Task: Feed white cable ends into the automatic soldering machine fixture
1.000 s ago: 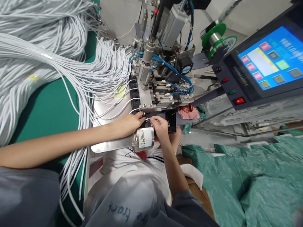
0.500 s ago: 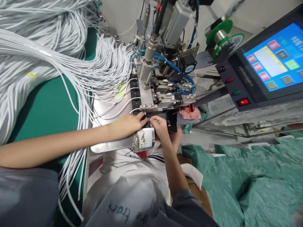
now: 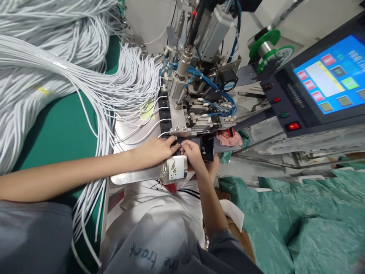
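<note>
My left hand (image 3: 162, 149) reaches over the front of a black cable fixture (image 3: 165, 125), fingers bent down onto it and thumb side hidden. Whatever lies under those fingers is covered. Facing it, my right hand (image 3: 192, 153) is closed in a pinch on a small metal piece (image 3: 180, 145), which sits right at the left fingertips; it is too small to name surely. White cables (image 3: 151, 129) run into the fixture's slots from the left. Just above both hands stands the press-like machine (image 3: 178, 118) with its metal cylinders and blue air hoses.
Bundles of white cables (image 3: 51, 64) cover the green table (image 3: 59, 125). A box-like part with a white label (image 3: 176, 168) is just below my hands. To the right are a phone-like black slab (image 3: 207, 147), a lit control panel (image 3: 327, 80), a green spool (image 3: 266, 47) and green sheeting (image 3: 270, 205).
The view has shifted slightly, so the machine appears a little farther right and lower. Both hands keep nearly the same place and pose at the fixture.
</note>
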